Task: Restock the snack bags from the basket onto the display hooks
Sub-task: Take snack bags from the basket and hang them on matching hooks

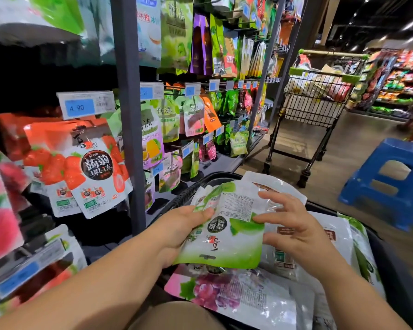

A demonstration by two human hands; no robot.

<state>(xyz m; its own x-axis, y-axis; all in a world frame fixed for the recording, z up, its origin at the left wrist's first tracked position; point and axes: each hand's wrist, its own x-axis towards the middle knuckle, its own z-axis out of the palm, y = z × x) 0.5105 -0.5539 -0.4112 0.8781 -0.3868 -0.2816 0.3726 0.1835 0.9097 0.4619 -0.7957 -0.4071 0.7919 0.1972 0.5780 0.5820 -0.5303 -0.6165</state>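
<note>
A green and white snack bag (pixel 224 236) is held upside down above the dark basket (pixel 389 263). My left hand (pixel 179 227) grips its left edge, thumb on top. My right hand (pixel 293 225) touches its right side with spread fingers, thumb and forefinger at the edge. More bags lie in the basket, among them a grape bag (pixel 215 294) and white bags (pixel 320 246). Strawberry jelly bags (pixel 86 167) hang on display hooks at the left, under a price tag (pixel 86 104).
A grey upright post (pixel 129 115) divides the rack; green and purple bags (pixel 177 115) hang on hooks beyond it. A loaded shopping cart (pixel 315 101) stands in the aisle. A blue plastic stool (pixel 389 179) sits on the floor at the right.
</note>
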